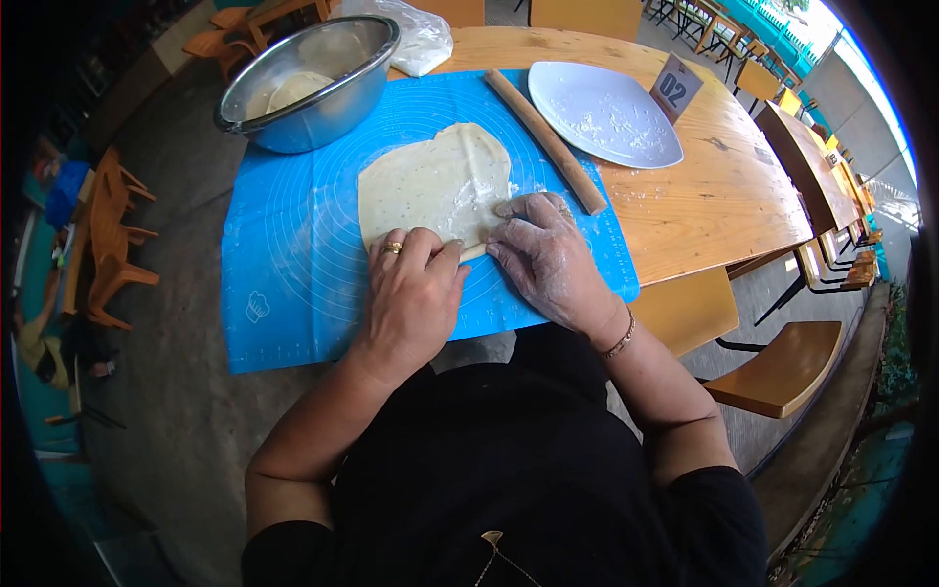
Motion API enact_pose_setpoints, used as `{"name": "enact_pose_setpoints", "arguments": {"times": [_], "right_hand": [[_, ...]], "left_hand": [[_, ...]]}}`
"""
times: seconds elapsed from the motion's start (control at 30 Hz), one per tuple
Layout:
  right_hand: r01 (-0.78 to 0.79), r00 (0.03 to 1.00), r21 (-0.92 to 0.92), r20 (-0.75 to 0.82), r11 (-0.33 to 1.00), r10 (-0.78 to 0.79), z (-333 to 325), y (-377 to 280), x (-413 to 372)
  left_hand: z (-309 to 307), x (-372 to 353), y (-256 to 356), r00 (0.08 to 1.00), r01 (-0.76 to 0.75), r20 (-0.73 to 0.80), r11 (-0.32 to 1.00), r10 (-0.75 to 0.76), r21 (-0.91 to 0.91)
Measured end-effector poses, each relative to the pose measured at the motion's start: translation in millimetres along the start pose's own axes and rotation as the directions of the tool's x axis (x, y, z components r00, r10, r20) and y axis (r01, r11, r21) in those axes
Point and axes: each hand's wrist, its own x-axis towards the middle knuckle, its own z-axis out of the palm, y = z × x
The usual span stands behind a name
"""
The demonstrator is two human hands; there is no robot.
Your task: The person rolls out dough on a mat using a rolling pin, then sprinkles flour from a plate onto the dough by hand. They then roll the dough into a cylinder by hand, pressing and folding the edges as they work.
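Observation:
A flat sheet of speckled dough (425,186) lies on the blue measuring mat (284,284), with white flour on its right part. Both hands are at its near edge, where a narrow strip is folded or rolled over. My left hand (416,289), with a gold ring, has its fingers bent and pressed on that edge. My right hand (548,256), dusted with flour, pinches the dough's near right corner. A wooden rolling pin (548,142) rests diagonally to the right of the dough, on the mat.
At the back left, a metal bowl (333,108) holds more dough. Behind it is a clear plastic bag (416,39). A floured white plate (606,112) and a card marked 02 (676,86) stand on the wooden table (724,186). Chairs surround it.

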Motion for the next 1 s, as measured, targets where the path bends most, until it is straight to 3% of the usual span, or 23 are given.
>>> {"name": "enact_pose_setpoints", "arguments": {"times": [0.47,0.6,0.8,1.0], "right_hand": [[-0.026,1.0,0.016,-0.01,1.0,0.026,2.7,2.8,0.3],[-0.027,0.999,0.053,-0.026,0.998,0.028,-3.2,-5.6,2.4],[-0.067,0.997,0.041,0.035,0.997,0.066,-0.5,3.4,0.1],[-0.056,0.998,0.069,-0.013,0.996,0.057,-3.8,-5.4,2.5]], "left_hand": [[5.6,0.8,-3.2,0.995,0.072,-0.053,0.975,-0.085,-0.211],[3.1,0.4,-4.8,0.997,0.075,-0.006,0.978,-0.077,-0.196],[7.5,-1.7,-8.2,0.997,0.068,-0.014,0.982,-0.071,-0.175],[3.8,2.4,-2.0,0.994,0.077,-0.062,0.984,-0.088,-0.162]]}}
